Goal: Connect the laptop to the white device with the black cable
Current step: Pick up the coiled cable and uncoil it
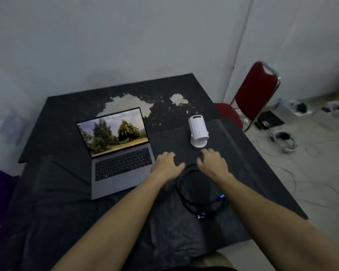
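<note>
A thin black cable [196, 194] lies coiled, its blue-tipped plugs free, on the dark tabletop [184, 90] at lower centre, while the left hand [167, 166] and right hand [213, 163] rest spread open, seemingly holding nothing, beside its upper loop.

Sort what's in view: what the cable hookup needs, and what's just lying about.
Needed: open grey laptop; upright white cylindrical device; coiled black cable with blue-tipped plugs.

Lying about: red padded chair; white headset on the floor; thin loose floor wires.
</note>
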Demonstrator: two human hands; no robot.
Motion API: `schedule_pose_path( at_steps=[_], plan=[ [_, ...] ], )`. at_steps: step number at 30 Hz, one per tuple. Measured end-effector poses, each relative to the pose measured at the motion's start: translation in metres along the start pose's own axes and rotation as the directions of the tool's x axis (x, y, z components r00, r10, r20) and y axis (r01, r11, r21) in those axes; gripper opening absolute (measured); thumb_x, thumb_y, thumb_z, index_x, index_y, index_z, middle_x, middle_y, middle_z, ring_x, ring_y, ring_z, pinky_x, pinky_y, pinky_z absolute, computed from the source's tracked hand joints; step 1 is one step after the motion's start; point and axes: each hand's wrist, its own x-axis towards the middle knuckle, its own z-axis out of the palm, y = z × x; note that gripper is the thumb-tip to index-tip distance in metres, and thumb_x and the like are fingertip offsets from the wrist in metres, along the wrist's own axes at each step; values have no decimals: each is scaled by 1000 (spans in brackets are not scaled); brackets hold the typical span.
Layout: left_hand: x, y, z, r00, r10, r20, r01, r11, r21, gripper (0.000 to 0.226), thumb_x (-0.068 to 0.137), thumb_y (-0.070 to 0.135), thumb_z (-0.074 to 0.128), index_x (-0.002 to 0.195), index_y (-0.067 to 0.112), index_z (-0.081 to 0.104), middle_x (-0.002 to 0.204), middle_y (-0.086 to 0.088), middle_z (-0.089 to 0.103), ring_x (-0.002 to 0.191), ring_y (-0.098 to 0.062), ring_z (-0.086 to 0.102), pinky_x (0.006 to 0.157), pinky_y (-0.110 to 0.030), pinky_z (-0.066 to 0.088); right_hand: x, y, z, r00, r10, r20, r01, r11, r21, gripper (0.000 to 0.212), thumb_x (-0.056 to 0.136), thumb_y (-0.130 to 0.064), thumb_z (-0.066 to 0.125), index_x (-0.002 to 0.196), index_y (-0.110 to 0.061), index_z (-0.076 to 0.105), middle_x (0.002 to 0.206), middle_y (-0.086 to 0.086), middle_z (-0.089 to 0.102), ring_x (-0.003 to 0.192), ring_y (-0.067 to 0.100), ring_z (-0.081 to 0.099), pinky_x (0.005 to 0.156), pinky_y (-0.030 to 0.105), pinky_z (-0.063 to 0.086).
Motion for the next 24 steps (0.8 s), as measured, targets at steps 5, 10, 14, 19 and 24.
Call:
schedule_pose_path(
  at_steps=[5,10,14,19,24],
  plan=[
    [11,-2,81,975,-138,174,128,990,65,72,86,63,52,140,16,44,142,-8,45,128,-31,42,98,-46,45,-13,67,49,965,197,170,-191,980,-55,44,95,-38,50,131,-14,52,133,11,52,123,36,48,96,48,44],
    [21,-4,129,957,-214,194,197,975,105,78,84,63,57,143,16,39,148,-8,33,133,-33,34,101,-48,42,-16,103,83,918,317,239,-310,948,-67,43,92,-34,54,130,-14,45,136,11,40,127,35,40,97,52,43],
    [24,-6,150,920,-373,123,377,926,-12,70,89,40,67,139,11,29,144,-17,24,125,-40,38,95,-49,44,-16,116,101,881,406,243,-427,904,39,42,91,-18,56,127,-11,37,137,18,32,124,40,35,96,50,42],
    [29,-13,159,901,-423,99,434,886,-164,55,92,13,63,134,11,27,127,-21,44,97,-34,50,82,-44,47,-13,116,112,891,422,170,-436,898,57,40,92,6,42,128,-10,35,130,21,41,115,37,46,96,44,41],
    [33,-17,158,896,-436,86,445,876,-186,46,93,8,58,131,11,33,115,-19,56,93,-32,57,85,-47,53,-8,119,108,871,433,233,-455,889,52,33,97,1,45,129,-3,38,134,23,44,119,35,51,102,41,41]
  ],
)
